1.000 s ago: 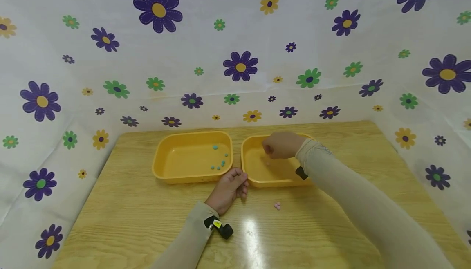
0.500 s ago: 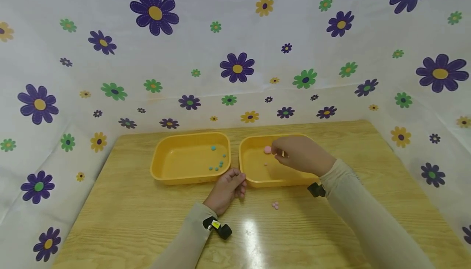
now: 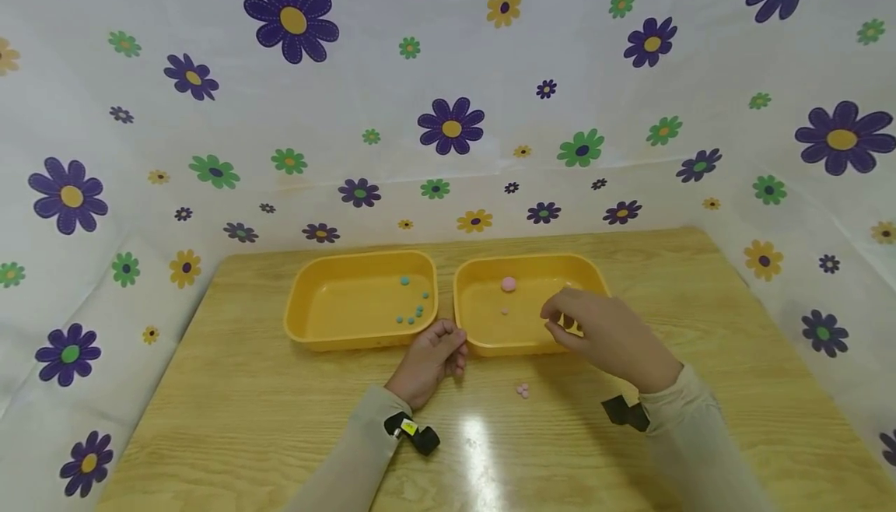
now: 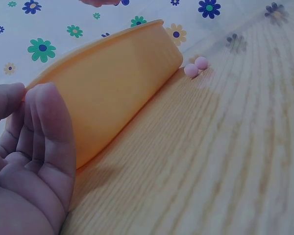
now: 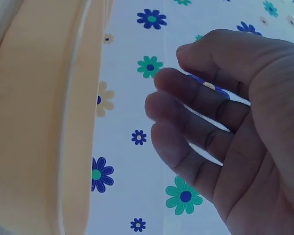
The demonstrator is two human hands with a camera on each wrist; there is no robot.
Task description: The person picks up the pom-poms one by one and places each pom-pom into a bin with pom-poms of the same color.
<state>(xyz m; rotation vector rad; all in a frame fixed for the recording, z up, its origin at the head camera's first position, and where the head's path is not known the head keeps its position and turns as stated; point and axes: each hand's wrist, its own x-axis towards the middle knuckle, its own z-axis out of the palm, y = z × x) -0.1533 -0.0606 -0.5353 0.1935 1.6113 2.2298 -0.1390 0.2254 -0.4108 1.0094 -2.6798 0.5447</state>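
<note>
My left hand pinches the near left corner of the right-hand yellow tray between thumb and fingers; the left wrist view shows the rim running away from the fingertips. Over the tray's near right side hovers my right hand, fingers loosely bent and holding nothing. Inside that tray lie a larger pink ball at the back and a tiny pink ball in front of it. Several small pink balls sit together on the table in front of the tray.
A second yellow tray stands just to the left, with several blue-green balls along its right side. The wooden table meets a white flower-print cloth at the back and sides.
My right hand has drawn back from the right tray's far left part toward its near right side, uncovering the larger pink ball. The left hand has stayed at the tray corner.
</note>
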